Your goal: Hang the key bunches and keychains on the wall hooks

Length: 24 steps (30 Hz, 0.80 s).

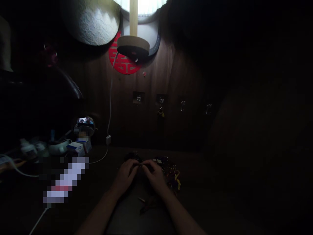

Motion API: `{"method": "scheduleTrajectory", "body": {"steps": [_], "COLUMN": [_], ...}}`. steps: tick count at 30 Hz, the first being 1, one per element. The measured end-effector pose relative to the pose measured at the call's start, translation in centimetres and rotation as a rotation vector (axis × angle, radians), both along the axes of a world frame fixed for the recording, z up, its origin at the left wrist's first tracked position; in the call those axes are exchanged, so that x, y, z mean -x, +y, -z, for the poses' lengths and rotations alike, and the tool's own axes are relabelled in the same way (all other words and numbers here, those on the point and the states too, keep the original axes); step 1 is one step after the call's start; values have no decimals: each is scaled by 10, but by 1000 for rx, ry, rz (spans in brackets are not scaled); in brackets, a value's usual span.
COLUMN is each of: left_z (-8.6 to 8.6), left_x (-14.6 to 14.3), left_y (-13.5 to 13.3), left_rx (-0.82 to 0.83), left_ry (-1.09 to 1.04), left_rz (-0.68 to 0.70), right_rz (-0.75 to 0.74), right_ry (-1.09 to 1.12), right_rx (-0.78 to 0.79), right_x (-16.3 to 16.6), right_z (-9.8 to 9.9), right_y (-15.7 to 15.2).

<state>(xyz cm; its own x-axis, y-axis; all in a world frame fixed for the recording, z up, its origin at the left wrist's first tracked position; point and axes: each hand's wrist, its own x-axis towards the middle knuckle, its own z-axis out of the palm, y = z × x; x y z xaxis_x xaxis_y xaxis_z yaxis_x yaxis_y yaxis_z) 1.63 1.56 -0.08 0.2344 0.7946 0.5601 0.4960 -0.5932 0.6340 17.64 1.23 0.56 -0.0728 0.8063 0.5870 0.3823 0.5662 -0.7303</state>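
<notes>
My left hand and my right hand meet over the dark tabletop, fingertips pinched together. What they hold between them is a small thin piece, too dark and tiny to name. Behind and to the right of my right hand lies a heap of small items with metal rings and yellow bits. More dark items with a ring sit just beyond my left hand. Between my forearms rest a small shiny piece and a dark, cord-like thing.
A lit lamp with a round base hangs above, its white cable running down to the table. Wall hooks line the back panel; one carries a small yellow-and-dark item. Boxes and a blurred-out pale strip lie left.
</notes>
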Motion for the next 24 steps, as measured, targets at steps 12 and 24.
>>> {"method": "scheduleTrajectory", "body": {"steps": [12,24], "left_z": [7,4], "left_x": [-1,0], "left_y": [5,4], "left_rx": [-91,-191], "left_ry": [25,-3], "left_rz": [-18,-41], "right_rz": [32,62], "right_ry": [18,66], "right_rx": [72,81], "right_x": [-1,0], "right_z": [3,0], "right_y": [2,2]}}
